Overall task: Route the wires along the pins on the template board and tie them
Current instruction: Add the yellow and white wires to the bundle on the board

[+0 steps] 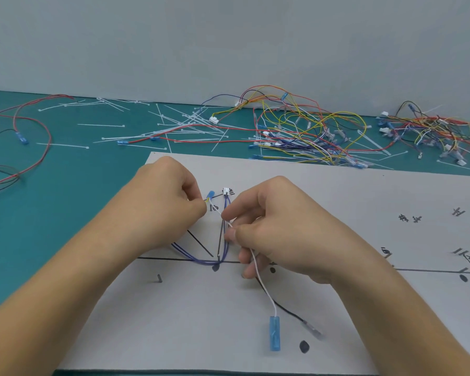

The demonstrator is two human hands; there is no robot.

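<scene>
The white wire (256, 267) looks only half laid: both hands pinch it around 11 o'clock on the template board (350, 202), the left hand (168, 204) right by its small blue terminal (210, 195) and the right hand (277, 229) a bit further down, with the tail trailing off to 6 o'clock. The purple wires (198, 260) already sit in a U beside it. I can't see anything tied yet, and the cable ties (174, 128) lie loose on the worktop (65, 164) at 12 o'clock, so there's plenty left.

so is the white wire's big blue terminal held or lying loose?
Loose. The blue terminal lies flat on the template board, untouched; the right hand pinches the white wire further up.
</scene>
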